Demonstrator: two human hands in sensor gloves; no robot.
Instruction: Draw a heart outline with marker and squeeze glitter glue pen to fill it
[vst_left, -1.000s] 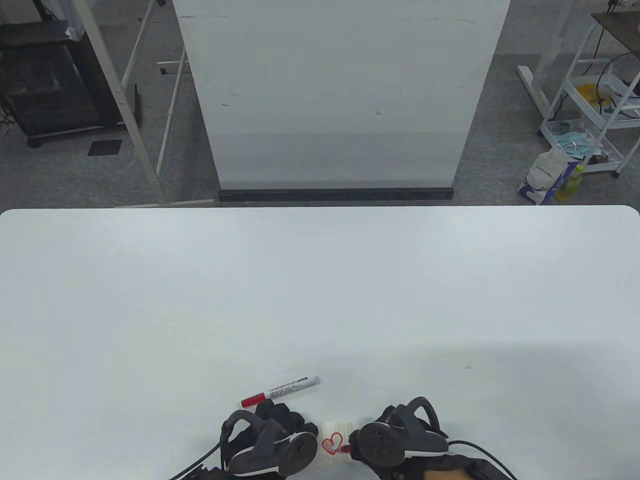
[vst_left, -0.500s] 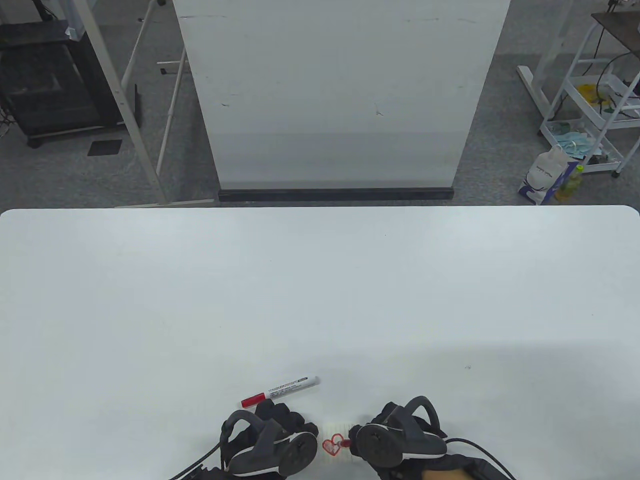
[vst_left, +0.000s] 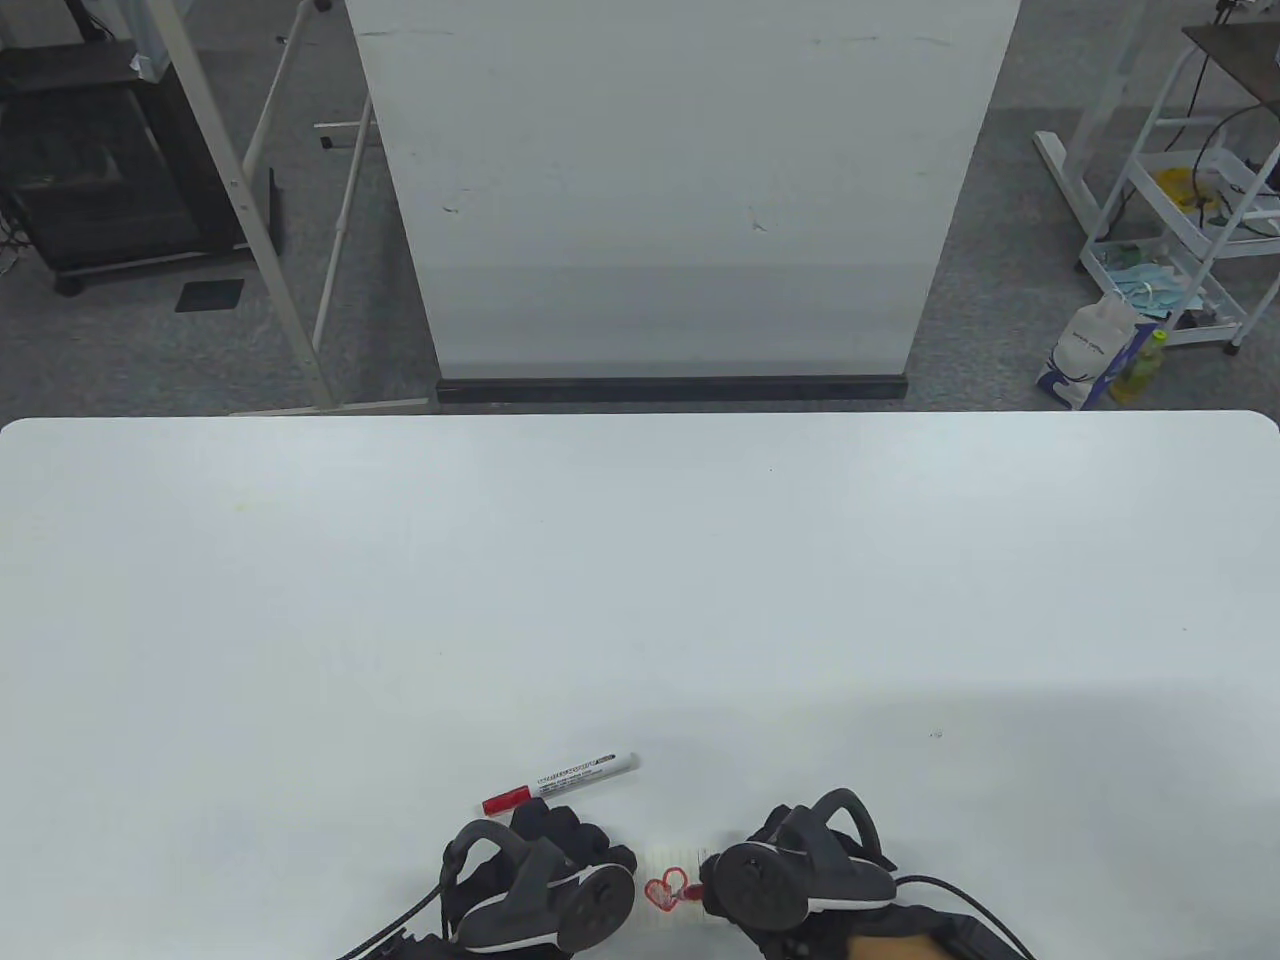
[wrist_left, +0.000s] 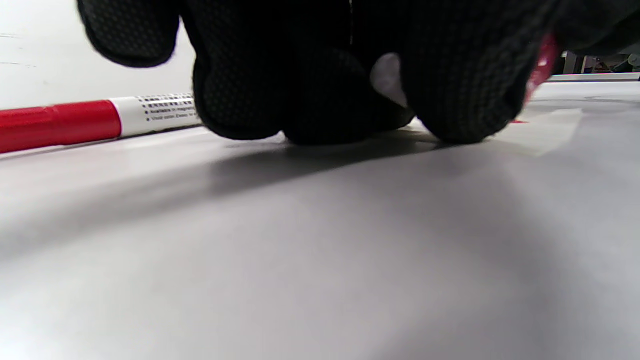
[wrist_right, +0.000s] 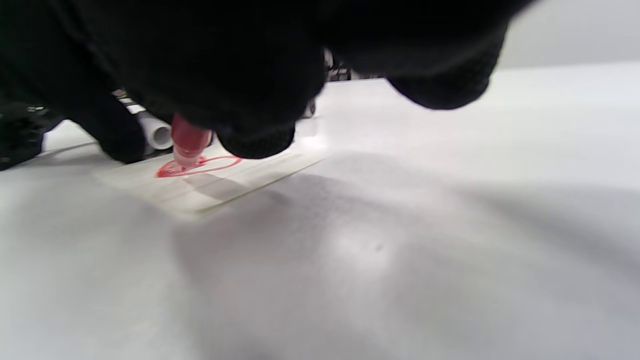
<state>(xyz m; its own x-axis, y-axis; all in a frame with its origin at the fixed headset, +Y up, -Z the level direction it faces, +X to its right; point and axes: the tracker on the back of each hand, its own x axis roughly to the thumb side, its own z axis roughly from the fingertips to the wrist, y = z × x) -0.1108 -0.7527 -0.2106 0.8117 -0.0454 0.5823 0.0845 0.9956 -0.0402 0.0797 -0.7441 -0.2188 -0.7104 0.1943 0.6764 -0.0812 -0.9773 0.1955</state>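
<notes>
White table, whiteboard panel and a cart behind it; all our action sits at the near edge. We have a small paper lying flat between the two hands, with a red heart outlined on it. Right hand has fingers curled round the glue pen, nozzle down and touching the paper at one end of the heart in the right wrist view. Left hand has fingertips pressed down at the paper's edge, nothing gripped as far as we can see.

Risks, our read:
- Squeezing too hard: glue blobs over the outline, since the heart is small next to the nozzle.
- Left hand lifts: paper slides with the nozzle and smears wet glue.
- Right fingers sit just above the fill, so they could drag through it.
- How much of the fill is done we cannot tell; the glove hides it.

Glue pen axis: steep, close to upright, tip toward the paper, body hidden in the fist. Marker lies flat just beyond the left hand, untouched, red cap toward near-left, long axis running to far-right.
</notes>
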